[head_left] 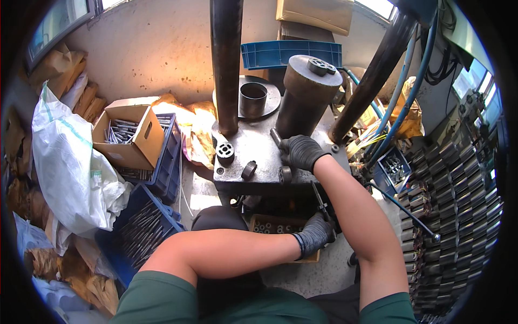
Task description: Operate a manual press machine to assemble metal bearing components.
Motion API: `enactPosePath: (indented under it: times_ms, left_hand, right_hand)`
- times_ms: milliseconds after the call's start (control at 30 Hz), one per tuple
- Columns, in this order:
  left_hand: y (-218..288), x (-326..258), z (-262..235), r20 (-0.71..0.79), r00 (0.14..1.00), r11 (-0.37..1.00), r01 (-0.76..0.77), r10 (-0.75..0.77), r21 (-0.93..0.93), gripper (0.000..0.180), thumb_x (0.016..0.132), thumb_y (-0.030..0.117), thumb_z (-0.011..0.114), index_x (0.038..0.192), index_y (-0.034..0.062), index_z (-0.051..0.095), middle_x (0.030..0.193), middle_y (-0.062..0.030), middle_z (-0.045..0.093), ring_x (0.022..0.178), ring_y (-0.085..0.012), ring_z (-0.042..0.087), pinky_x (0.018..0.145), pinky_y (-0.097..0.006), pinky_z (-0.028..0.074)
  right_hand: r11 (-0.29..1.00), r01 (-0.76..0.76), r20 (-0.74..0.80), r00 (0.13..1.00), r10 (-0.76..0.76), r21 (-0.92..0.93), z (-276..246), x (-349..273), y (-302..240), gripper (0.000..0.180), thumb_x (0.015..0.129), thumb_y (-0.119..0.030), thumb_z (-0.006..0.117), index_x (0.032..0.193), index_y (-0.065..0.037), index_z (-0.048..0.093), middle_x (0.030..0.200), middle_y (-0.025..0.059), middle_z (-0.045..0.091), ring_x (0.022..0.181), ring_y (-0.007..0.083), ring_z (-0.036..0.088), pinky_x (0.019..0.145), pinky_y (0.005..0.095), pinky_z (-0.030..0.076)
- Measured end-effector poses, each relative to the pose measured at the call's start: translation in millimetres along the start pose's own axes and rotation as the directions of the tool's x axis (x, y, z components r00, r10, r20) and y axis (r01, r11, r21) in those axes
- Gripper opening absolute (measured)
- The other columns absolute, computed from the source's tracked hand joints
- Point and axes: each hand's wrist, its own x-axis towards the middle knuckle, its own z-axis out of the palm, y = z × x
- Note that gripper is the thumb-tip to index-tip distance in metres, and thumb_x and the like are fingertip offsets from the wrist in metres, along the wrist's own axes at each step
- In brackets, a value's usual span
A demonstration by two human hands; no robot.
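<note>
My right hand [300, 152], in a dark glove, lies on the steel press table [253, 146], its thumb and fingers closed around a small metal cylinder [285, 174] at the table's front edge. A short steel pin [275, 136] lies just beyond the fingers. My left hand [317, 233], also gloved, reaches across my body below the table. It is curled at the right edge of a cardboard box of small metal parts [270, 227], under a thin black rod [319, 200]. What it holds is hidden.
A toothed round part [225, 152] and a small ring [249, 170] lie on the table, with a large steel cylinder [306, 97], a dark sleeve [252, 99] and two black columns behind. Boxes and blue crates of rods stand left. Stacked metal parts [453, 205] fill the right.
</note>
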Motion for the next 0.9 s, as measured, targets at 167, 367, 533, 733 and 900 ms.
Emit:
enactPosePath:
  times_ms: [167, 367, 533, 733, 900]
  left_hand:
    - [0, 14, -1, -0.056, 0.998, 0.991, 0.026, -0.019, 0.134, 0.021, 0.100, 0.009, 0.059, 0.119, -0.0013, 0.060, 0.096, -0.0172, 0.069, 0.087, -0.0259, 0.070, 0.076, -0.040, 0.058]
    - [5, 26, 3, -0.031, 0.999, 0.972, -0.009, 0.017, 0.233, 0.024, 0.097, 0.009, 0.062, 0.120, 0.0003, 0.062, 0.097, -0.0174, 0.071, 0.084, -0.0300, 0.072, 0.075, -0.041, 0.059]
    - [8, 9, -9, -0.013, 1.000, 0.984, -0.018, 0.021, 0.179, 0.023, 0.098, 0.008, 0.060, 0.119, -0.0008, 0.063, 0.101, -0.0175, 0.072, 0.088, -0.0298, 0.074, 0.077, -0.041, 0.060]
    - [16, 10, -8, -0.014, 0.998, 0.998, -0.055, 0.056, 0.034, 0.020, 0.100, 0.011, 0.060, 0.117, 0.0006, 0.063, 0.097, -0.0159, 0.071, 0.081, -0.0276, 0.072, 0.071, -0.040, 0.061]
    - [3, 33, -29, 0.049, 0.996, 0.993, -0.073, 0.078, -0.092, 0.020, 0.102, 0.021, 0.065, 0.104, 0.0009, 0.067, 0.090, -0.0106, 0.071, 0.077, -0.0211, 0.070, 0.067, -0.036, 0.058]
  right_hand:
    - [0.990, -0.032, -0.083, 0.996, 0.044, 0.138, 7, -9, 14, 0.025, 0.088, -0.023, 0.066, 0.107, -0.009, 0.074, 0.097, 0.0207, 0.073, 0.096, 0.0394, 0.071, 0.088, 0.0469, 0.056]
    - [0.979, -0.058, -0.063, 0.995, 0.072, 0.195, 12, -46, 20, 0.032, 0.085, -0.025, 0.070, 0.112, -0.008, 0.073, 0.101, 0.0215, 0.074, 0.098, 0.0395, 0.071, 0.089, 0.0455, 0.056]
    - [0.963, -0.126, 0.007, 0.992, 0.128, 0.239, 12, -71, 17, 0.041, 0.081, -0.023, 0.074, 0.119, -0.007, 0.072, 0.107, 0.0234, 0.074, 0.101, 0.0393, 0.071, 0.094, 0.0442, 0.056]
    - [0.984, -0.137, 0.030, 0.990, 0.135, 0.116, 11, -117, 19, 0.036, 0.087, -0.023, 0.067, 0.120, -0.010, 0.069, 0.101, 0.0242, 0.073, 0.099, 0.0403, 0.071, 0.092, 0.0482, 0.055]
    - [0.940, 0.045, -0.256, 0.966, 0.046, 0.339, 23, -204, 30, 0.024, 0.091, -0.023, 0.063, 0.110, -0.009, 0.069, 0.099, 0.0199, 0.071, 0.098, 0.0408, 0.068, 0.087, 0.0494, 0.054]
